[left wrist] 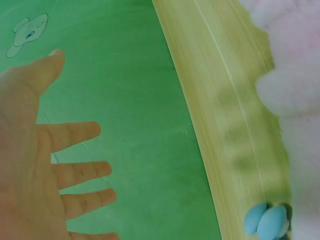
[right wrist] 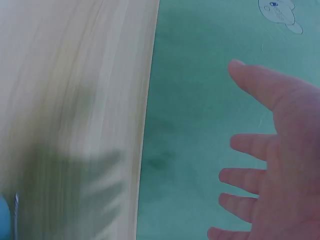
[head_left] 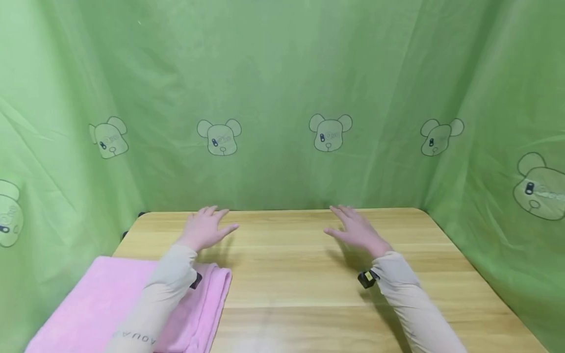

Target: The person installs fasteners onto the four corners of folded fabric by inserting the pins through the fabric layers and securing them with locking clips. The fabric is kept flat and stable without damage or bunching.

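My left hand (head_left: 205,229) hovers over the far left part of the wooden table (head_left: 282,264), fingers spread and holding nothing. Level with it on the right, my right hand (head_left: 357,234) is also held above the wood, its fingers apart and its grasp empty. A folded pink plush cloth (head_left: 115,289), perhaps a towel or blanket, lies at the near left, below my left forearm. In the left wrist view the pale fluffy edge of that cloth (left wrist: 300,100) fills the right side. Neither hand touches it.
Green curtains (head_left: 273,73) with bear-head prints enclose the table at the back and both sides. Small rounded light-blue things (left wrist: 272,222) appear low in the left wrist view; their kind is unclear. A blue sliver (right wrist: 4,220) shows at the right wrist view's left edge.
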The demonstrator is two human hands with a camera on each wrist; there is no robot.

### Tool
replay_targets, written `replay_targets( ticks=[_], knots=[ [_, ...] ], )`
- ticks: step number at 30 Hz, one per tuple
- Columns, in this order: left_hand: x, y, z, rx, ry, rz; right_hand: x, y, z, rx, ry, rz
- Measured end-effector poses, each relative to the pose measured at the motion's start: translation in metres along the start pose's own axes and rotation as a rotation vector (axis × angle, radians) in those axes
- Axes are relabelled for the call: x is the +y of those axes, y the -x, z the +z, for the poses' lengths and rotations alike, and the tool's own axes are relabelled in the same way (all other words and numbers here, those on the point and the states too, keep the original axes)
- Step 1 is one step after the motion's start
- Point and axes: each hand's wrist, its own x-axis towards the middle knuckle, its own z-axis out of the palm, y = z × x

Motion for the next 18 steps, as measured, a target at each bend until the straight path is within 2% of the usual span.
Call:
replay_targets(
  ticks=[5,11,14,18],
  knots=[
    [-0.010,0.018,-0.008,0.112,-0.043,0.078,-0.020,-0.007,0.007,0.050,-0.038,-0.037],
    [-0.041,0.051,-0.023,0.192,-0.093,0.132,-0.057,-0.019,0.023,0.047,-0.065,-0.100],
    [-0.063,0.070,-0.030,0.204,-0.122,0.121,-0.080,-0.024,0.031,0.007,-0.079,-0.123],
    [-0.092,0.095,-0.039,0.180,-0.159,0.051,-0.115,-0.030,0.040,-0.042,-0.089,-0.178]
  ],
)
